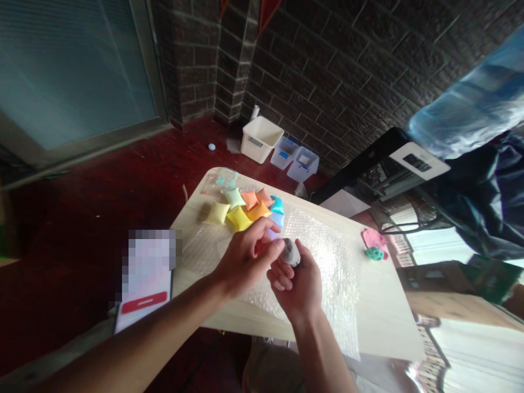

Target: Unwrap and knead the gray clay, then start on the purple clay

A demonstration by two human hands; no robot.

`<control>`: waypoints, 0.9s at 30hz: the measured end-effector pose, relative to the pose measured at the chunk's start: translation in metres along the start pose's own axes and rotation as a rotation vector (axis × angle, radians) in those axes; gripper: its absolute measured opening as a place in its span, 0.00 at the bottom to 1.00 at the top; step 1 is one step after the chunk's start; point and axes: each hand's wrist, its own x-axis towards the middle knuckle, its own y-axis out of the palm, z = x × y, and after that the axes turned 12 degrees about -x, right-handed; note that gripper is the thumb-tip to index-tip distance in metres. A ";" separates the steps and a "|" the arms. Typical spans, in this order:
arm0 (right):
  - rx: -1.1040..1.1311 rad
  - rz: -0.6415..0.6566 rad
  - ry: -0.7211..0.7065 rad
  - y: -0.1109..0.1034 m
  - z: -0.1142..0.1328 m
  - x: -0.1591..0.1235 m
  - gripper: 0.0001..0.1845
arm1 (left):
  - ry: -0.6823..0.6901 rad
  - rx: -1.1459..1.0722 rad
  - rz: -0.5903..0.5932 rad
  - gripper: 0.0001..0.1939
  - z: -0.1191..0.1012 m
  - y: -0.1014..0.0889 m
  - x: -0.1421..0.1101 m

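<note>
My right hand [301, 281] is curled around a small grey lump [291, 252], which looks like soft modelling clay with a darker patch on top. My left hand [251, 254] is bent beside it, thumb tip against or very close to the lump's left side. Whether the left fingers pinch anything is hard to make out. A lilac patch [272, 235] shows between the left thumb and forefinger, probably a packet lying behind. Several pillow-shaped coloured packets lie just beyond, among them a yellow packet [239, 218], an orange packet [259, 210] and a blue packet [277, 204].
Bubble wrap [339, 273] covers much of the pale table [388, 305]. Pink clay [373, 238] and a green piece [374, 253] sit at its right edge. A phone [145, 284] stands at the left. Bins, including a white basket [262, 139], stand on the floor beyond.
</note>
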 end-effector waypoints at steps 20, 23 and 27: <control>-0.570 -0.237 -0.451 -0.062 -0.009 -0.018 0.20 | -0.136 -0.107 0.137 0.14 0.039 0.004 0.004; -0.587 -0.212 -0.483 -0.065 -0.006 -0.016 0.19 | -0.090 -0.076 0.141 0.16 0.039 0.004 0.002; -0.649 -0.188 -0.564 -0.067 -0.004 -0.019 0.16 | -0.070 -0.127 0.148 0.18 0.040 0.004 0.000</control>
